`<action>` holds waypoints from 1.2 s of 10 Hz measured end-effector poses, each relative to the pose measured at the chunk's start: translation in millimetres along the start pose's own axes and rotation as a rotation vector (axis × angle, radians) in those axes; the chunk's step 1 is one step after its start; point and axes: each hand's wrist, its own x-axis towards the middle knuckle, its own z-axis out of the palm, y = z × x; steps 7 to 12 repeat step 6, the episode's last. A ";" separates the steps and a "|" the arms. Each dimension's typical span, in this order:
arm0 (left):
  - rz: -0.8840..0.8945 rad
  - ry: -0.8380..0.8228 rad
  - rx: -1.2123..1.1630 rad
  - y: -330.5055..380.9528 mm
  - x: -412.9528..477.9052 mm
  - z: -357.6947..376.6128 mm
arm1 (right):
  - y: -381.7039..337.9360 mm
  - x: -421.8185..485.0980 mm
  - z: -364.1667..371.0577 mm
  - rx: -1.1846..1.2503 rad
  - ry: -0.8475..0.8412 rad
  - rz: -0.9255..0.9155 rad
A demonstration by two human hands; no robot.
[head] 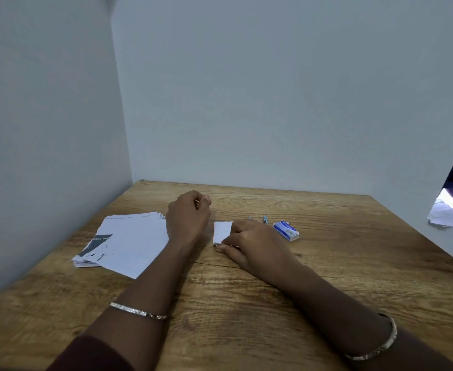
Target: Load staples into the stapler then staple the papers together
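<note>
Fingertips (206, 201) of the left hand (188, 220) are curled close together and pinch a thin pale strip (197, 201), held a little above the wooden table (327, 277). It is too small to be sure, but I judge it is a row of staples. The right hand (252, 243) lies low on the table, its fingers bent around a small white piece (222, 231). Whether this is folded paper or the inner tray of a box, I cannot tell. The staple box (287, 231), blue and white, lies just beside the right hand, on its far right side. Two small blue tips (265, 220) show behind the right hand. They may belong to the stapler, but the hand hides most of it, so I cannot say if it is open. The papers (129, 242) lie in a loose fanned stack at the left, partly under the left forearm. The step in hand seems to be the loading. To do it well, the strip should be held lightly and kept straight, because such a row breaks easily. The stapler channel must be fully open first, and the legs of the staples should point down before the strip slides in.
</note>
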 end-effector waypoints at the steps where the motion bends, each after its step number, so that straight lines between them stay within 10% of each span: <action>1: 0.010 -0.009 0.047 -3.4 1.6 -0.9 | 1.0 -1.0 -0.1 0.061 -0.020 0.059; 6: 0.159 0.008 -0.074 24.2 -47.1 -20.7 | -6.4 -34.5 -19.1 0.192 0.290 0.411; 12: 0.159 0.008 -0.074 24.2 -47.1 -20.7 | -6.4 -34.5 -19.1 0.192 0.290 0.411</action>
